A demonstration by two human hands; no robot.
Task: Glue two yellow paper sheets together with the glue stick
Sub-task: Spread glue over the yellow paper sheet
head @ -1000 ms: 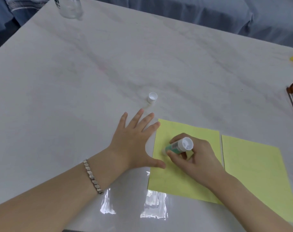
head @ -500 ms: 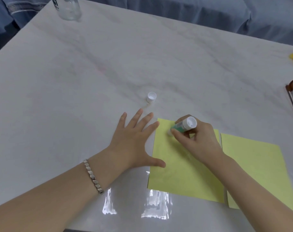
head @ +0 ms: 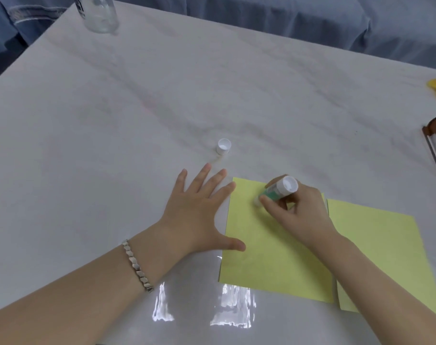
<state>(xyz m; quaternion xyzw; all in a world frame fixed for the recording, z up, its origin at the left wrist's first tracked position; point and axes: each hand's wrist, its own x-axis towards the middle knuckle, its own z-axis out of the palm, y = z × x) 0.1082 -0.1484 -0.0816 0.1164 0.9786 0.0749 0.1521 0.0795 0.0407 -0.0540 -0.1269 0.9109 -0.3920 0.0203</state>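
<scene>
Right grip (head: pixel 301 210) clenched round glue stick (head: pixel 278 191), tip on the left yellow sheet (head: pixel 269 257) on the surface (head: pixel 212 83); left grip (head: pixel 194 215) flat, released, thumb pinning its edge. Paper's thin n floppy imo, I'd go light.

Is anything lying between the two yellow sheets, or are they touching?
Head view: only a thin strip of bare table separates the left sheet from the right sheet; the right wrist crosses above it partway along.

Left hand (head: pixel 197 215) flat, fingers (head: pixel 204 175) spread (bracelet (head: pixel 137 266) on wrist), right hand (head: pixel 301 215) curled, fingers pinching glue stick (head: pixel 279 190)
</scene>
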